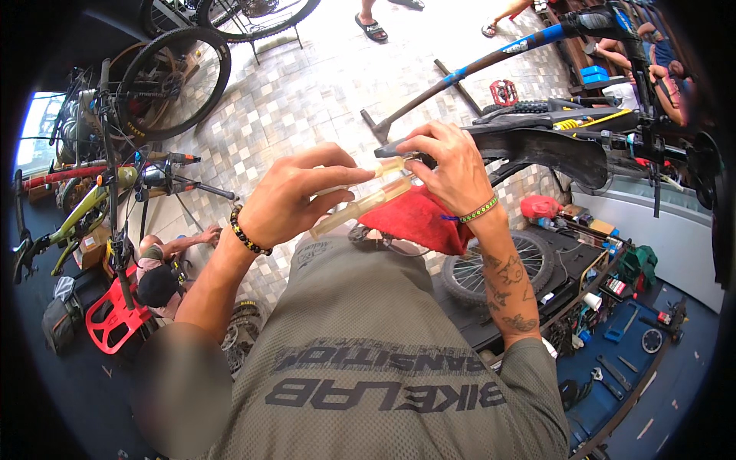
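Two yellowish translucent tubes, syringe-like in shape, lie between my hands over the front of my shirt. The fingers of my left hand (295, 192) are closed on the longer tube (360, 211), index finger reaching to the shorter tube (389, 166). My right hand (452, 170) pinches at the far end of the shorter tube, where a small dark part shows between thumb and fingers; what it grips is mostly hidden. Just beyond those fingers is a dark grey bar end (391, 147). Below my right wrist hangs a red cloth (425, 221).
A blue and black bike frame (506, 50) stands ahead to the right, near a black fender (552, 146). Below it, a wheel (498, 268) lies on a dark bench, beside a blue tool tray (613, 368). At left are a yellow-green bike (80, 211) and a crouching person (161, 284).
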Motion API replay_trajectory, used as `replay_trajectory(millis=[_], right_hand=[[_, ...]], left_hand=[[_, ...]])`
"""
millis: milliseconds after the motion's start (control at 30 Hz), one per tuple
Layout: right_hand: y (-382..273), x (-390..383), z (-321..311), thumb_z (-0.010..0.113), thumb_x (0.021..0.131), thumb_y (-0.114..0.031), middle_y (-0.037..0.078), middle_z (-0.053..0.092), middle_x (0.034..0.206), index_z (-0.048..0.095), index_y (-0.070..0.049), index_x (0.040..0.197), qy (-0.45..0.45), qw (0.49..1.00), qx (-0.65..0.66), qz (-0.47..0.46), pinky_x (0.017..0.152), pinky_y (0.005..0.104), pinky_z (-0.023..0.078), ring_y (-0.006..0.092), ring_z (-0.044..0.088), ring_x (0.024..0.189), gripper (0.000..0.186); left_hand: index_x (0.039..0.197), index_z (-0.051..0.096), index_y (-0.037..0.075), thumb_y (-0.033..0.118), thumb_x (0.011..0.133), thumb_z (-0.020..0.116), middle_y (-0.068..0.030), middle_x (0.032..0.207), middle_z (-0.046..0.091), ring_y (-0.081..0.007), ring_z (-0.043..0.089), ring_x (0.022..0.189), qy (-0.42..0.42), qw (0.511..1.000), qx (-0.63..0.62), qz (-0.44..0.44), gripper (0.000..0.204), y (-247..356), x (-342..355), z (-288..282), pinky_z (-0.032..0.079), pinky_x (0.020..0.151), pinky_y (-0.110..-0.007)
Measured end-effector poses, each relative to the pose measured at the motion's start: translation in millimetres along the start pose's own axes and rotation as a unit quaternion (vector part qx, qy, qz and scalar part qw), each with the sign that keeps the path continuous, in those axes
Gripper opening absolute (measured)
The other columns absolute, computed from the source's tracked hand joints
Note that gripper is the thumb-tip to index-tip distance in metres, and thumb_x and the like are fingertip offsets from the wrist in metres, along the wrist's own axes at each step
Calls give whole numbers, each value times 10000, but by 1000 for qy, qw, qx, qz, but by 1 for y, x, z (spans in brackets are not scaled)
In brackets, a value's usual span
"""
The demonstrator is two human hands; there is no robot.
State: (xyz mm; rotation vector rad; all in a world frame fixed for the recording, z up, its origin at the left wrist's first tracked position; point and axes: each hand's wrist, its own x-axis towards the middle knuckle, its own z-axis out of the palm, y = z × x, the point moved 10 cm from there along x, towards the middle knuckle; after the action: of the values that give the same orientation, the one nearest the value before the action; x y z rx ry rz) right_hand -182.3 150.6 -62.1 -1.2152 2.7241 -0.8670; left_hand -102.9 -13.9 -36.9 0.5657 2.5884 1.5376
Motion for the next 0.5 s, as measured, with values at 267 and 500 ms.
replay_trajectory(millis=[267, 500], right_hand=[[0, 6, 7, 789, 863, -143, 12, 703, 911, 777, -135, 921, -36, 997, -6, -70, 890, 418, 510, 242, 652, 972, 61], [-11, 6, 2, 810, 827, -109, 14, 689, 887, 763, -119, 913, -8, 995, -30, -94, 799, 395, 530, 240, 666, 903, 98]], left_hand=[[1333, 740, 84, -24, 841, 783, -129, 1165, 731, -317, 728, 997, -20, 1000, 7, -12, 506, -3, 2, 4, 580, 882, -389], [1419, 677, 38, 117, 979, 741, -118, 1169, 767, -197, 728, 1051, -8, 952, -247, -179, 452, -53, -18, 24, 594, 928, -362]])
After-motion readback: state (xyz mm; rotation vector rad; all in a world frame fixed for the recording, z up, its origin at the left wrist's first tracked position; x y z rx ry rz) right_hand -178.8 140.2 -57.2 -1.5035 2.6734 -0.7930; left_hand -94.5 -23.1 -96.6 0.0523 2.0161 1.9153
